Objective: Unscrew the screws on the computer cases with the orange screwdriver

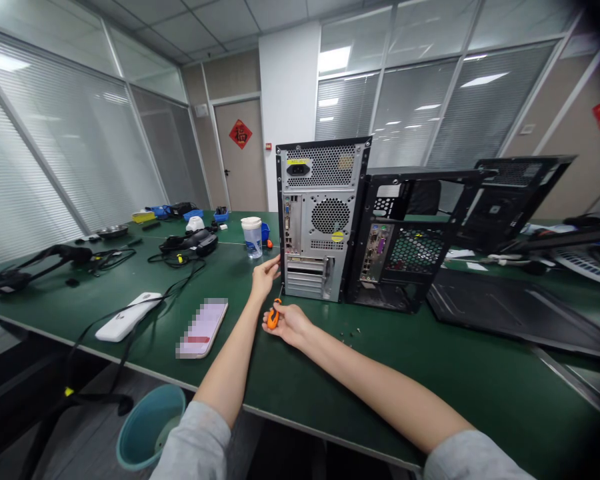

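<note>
plastic screwdriver handle (pixel 273 318), metal case (pixel 316 223)

PC twr (pixel 315 220) on tbl (pixel 285 380), L of 2nd case (pixel 393 250); phone (pixel 205 330) further L; bin (pixel 147 413) below

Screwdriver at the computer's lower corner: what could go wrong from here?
The screwdriver in the right hand could slip and jab the left hand, which is close by at the computer's edge. The small loose pieces on the table, near the right forearm, might get knocked away and lost.
</note>
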A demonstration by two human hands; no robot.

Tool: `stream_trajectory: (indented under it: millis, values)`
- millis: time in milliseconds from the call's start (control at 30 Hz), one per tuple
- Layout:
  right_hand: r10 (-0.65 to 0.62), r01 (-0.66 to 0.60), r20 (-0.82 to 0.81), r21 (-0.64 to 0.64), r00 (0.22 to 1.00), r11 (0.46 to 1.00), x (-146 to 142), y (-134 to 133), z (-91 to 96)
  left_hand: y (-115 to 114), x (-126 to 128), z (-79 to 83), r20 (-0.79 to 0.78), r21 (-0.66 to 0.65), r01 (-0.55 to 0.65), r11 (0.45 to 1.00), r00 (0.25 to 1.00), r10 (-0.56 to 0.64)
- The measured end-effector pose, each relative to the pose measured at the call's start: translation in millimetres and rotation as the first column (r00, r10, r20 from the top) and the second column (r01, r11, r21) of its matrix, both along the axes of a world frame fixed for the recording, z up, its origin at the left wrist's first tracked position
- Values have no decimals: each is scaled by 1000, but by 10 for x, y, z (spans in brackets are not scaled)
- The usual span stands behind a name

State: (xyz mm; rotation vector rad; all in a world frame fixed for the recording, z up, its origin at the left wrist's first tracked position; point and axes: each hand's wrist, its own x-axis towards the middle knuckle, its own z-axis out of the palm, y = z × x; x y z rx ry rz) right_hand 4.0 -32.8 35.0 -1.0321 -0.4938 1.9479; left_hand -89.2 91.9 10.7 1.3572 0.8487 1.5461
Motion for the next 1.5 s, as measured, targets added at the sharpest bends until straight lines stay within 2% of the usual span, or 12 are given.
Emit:
stream_trajectory:
  millis: [300,633,933,1500]
  values:
    - [-23,23,-25,-8,999,1000,-12,-28,37,-21,5,17,-3,-3,-2,1000,1000,2]
    - [-107,108,18,-54,994,993,-33,-57,-14,-1,0,1,-15,4,-8,1000,1000,8]
    - [-177,179,62,-16,982,984,-84,-73,-19,-2,-1,-2,-19,2,-10,1000,1000,10]
    - [-207,205,-53,-32,977,978,-89,-56,42,-21,-3,13,-12,0,1,1000,1000,-1]
